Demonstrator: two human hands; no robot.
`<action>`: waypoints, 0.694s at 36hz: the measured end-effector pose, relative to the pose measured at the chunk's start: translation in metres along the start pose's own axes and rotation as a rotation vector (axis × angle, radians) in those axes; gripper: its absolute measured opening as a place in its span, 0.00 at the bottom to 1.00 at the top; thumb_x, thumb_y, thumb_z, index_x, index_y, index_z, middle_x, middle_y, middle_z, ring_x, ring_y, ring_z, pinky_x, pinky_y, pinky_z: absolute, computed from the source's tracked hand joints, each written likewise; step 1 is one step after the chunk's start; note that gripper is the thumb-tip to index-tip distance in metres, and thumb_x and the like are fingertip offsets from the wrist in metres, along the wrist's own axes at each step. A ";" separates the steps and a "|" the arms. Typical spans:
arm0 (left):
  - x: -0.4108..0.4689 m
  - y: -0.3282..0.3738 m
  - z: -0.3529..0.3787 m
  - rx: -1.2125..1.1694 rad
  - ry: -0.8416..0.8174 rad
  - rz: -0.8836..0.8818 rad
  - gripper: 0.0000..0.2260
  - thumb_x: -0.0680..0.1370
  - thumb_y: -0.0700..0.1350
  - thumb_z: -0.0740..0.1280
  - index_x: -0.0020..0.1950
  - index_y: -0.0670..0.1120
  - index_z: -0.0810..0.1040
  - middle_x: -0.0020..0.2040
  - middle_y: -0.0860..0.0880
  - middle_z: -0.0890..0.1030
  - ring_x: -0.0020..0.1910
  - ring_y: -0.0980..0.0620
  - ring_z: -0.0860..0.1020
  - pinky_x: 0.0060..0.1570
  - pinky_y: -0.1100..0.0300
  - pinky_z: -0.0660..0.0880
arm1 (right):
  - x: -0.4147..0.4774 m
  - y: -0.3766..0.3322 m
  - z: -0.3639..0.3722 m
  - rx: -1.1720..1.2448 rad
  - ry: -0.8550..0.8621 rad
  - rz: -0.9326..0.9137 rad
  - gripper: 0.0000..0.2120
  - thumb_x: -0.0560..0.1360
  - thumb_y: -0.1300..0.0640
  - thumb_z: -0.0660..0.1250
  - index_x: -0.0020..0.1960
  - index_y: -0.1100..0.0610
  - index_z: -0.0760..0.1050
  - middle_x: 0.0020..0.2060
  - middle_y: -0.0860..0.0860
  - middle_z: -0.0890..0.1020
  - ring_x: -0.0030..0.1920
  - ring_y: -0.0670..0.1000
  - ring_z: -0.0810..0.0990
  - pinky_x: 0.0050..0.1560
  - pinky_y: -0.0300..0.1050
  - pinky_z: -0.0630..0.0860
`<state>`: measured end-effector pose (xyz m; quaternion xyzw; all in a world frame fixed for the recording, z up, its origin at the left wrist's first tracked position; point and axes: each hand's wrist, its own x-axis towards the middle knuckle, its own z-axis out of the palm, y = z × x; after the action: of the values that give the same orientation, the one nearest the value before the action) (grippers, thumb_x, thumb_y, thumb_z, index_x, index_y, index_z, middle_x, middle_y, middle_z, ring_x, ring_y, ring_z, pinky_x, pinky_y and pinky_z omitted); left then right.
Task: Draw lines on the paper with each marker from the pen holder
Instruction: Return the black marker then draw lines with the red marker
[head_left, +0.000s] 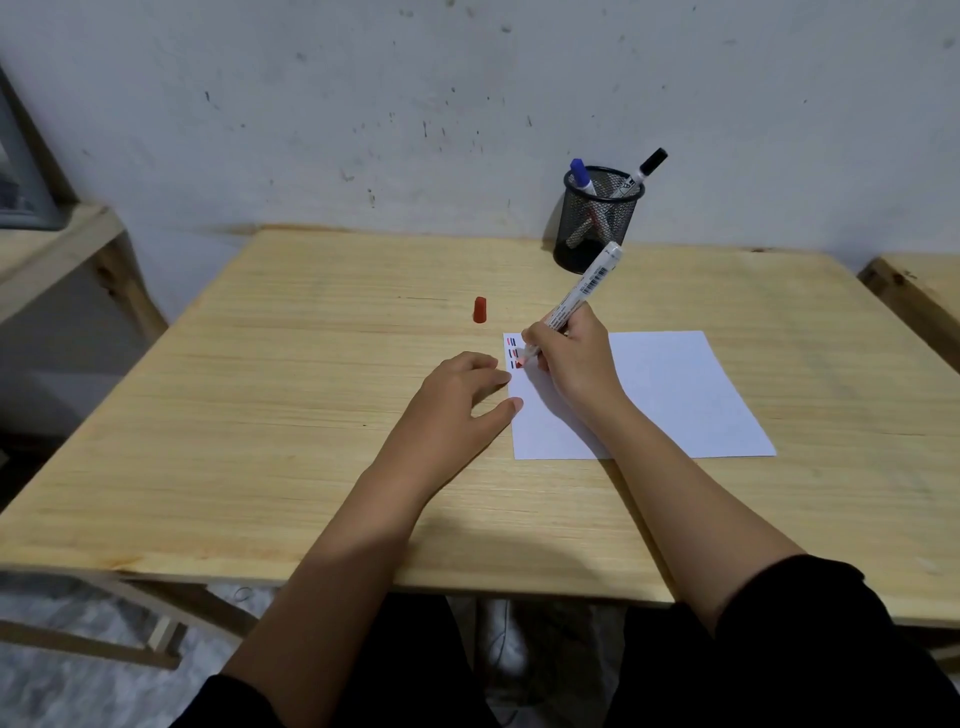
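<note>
On the left, the wooden surface (260, 415) is lying bare apart from the red cap (479, 310), which is resting on its own well clear of the paper. The left hand (457, 400) is lying palm-down with fingers spread and gripping nothing; its fingertips are just reaching the left edge of the paper (675, 395), apparently steadying it. The right hand (576, 358) is closed around the red marker (582, 291), with the tip pressing at the sheet's upper left corner, beside short red and dark marks (513, 353) stacked in rows. At the back right, the mesh pen holder (595, 228) is standing with the blue marker (583, 177) and the black marker (641, 174) capped inside it.

Judgement: the red line is being drawn. To do it well, the left fingertips should be bearing down on the sheet so that it does not slide, the stroke should be running short and level in line with the rows, and the pressure should be kept light.

Limitations: the marker tip and the newest mark are being partly covered by the right fingers, so the stroke's length cannot be confirmed. The marks are too small to count reliably. Further items seem to be showing through the holder's mesh, unidentifiable.
</note>
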<state>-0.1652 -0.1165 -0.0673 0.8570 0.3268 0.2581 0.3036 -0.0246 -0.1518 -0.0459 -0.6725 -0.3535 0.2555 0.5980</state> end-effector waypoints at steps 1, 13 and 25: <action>0.000 0.000 0.000 -0.002 -0.001 -0.003 0.16 0.75 0.49 0.68 0.61 0.45 0.79 0.63 0.51 0.75 0.63 0.54 0.72 0.59 0.63 0.68 | 0.000 -0.001 -0.001 0.022 0.007 0.006 0.04 0.74 0.64 0.62 0.45 0.60 0.67 0.34 0.52 0.71 0.32 0.46 0.70 0.24 0.26 0.67; 0.020 0.006 -0.016 -0.276 0.206 -0.176 0.10 0.74 0.43 0.69 0.54 0.44 0.80 0.53 0.50 0.79 0.47 0.62 0.77 0.43 0.81 0.69 | 0.016 -0.011 -0.032 0.688 0.086 0.174 0.02 0.78 0.61 0.63 0.47 0.60 0.72 0.37 0.53 0.77 0.34 0.47 0.78 0.35 0.33 0.78; 0.090 0.005 -0.018 0.037 0.038 -0.177 0.11 0.75 0.41 0.68 0.57 0.42 0.80 0.54 0.43 0.78 0.53 0.46 0.78 0.51 0.63 0.69 | 0.031 -0.022 -0.064 0.892 0.114 0.165 0.03 0.74 0.69 0.65 0.45 0.66 0.78 0.45 0.55 0.81 0.49 0.51 0.81 0.52 0.38 0.80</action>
<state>-0.1160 -0.0483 -0.0294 0.8250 0.4118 0.2406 0.3032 0.0398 -0.1667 -0.0121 -0.3880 -0.1207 0.3922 0.8253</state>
